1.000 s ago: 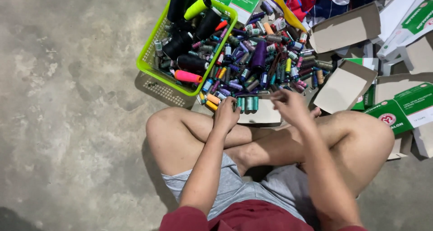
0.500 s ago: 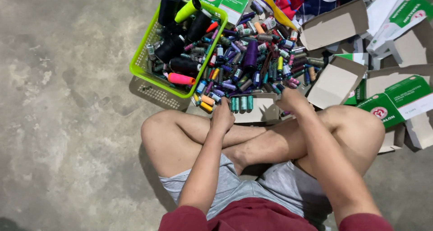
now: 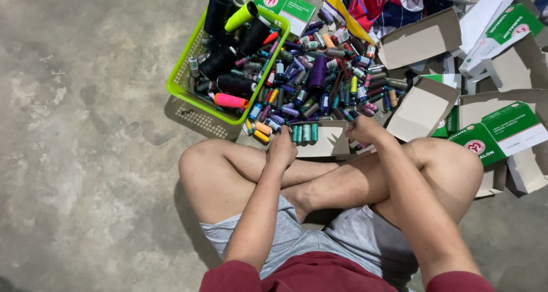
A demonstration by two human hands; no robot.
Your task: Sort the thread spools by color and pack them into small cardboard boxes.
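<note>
Down on the concrete floor (image 3: 85,155), a person sits cross-legged with both hands at a small open cardboard box (image 3: 330,144) just beyond the crossed shins. The box is pale tan and shallow, and a short row of teal thread spools (image 3: 304,133) stands upright inside it along the edge next to the left hand. The left hand (image 3: 282,149) rests against that end of the box, fingers curled together beside the teal spools; whether it pinches one cannot be told. The right hand (image 3: 361,130) is at the opposite end of the box, fingers bent down into the loose spools there, and its grip is likewise hidden.

Just beyond both hands lies a wide heap of small thread spools (image 3: 325,81) in purple, blue, green, orange, yellow and red, spread over the floor. Beyond and to the outside of the left hand a lime-green plastic basket (image 3: 182,89) sits tilted on a second mesh basket; it holds large black thread cones, a neon yellow-green cone (image 3: 241,16), a pink cone (image 3: 231,101) and some small spools. Beyond and to the outside of the right hand lie several opened cardboard boxes (image 3: 419,38), their tan insides bare, and green-and-white cartons (image 3: 502,132) near the right knee. Red, white and blue cloth (image 3: 377,1) is bunched at the far edge.
</note>
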